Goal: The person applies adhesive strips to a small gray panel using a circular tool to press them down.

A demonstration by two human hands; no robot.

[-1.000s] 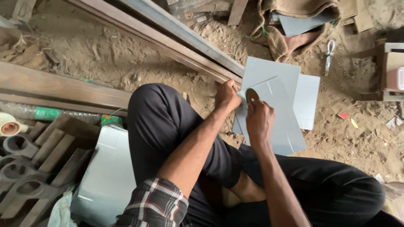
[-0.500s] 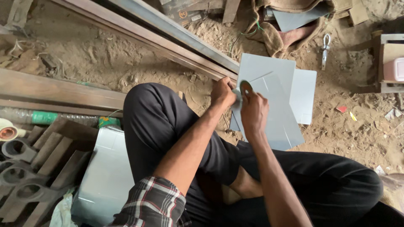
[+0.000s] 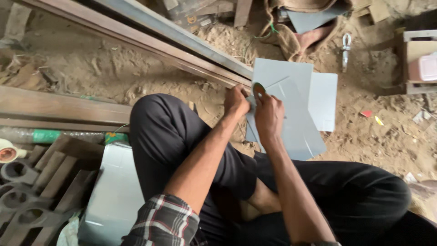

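The grey sheet (image 3: 291,123) is lying on the sandy floor (image 3: 136,77) by the person's knee, on top of another grey sheet (image 3: 324,102); the left hand (image 3: 236,101) is gripping its near edge; the right hand (image 3: 269,116) is pinching a small round green thing (image 3: 258,89) against it.

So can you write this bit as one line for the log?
left hand: holds edge of grey sheets | right hand: presses small round disc on top sheet | place: sandy ground, person seated
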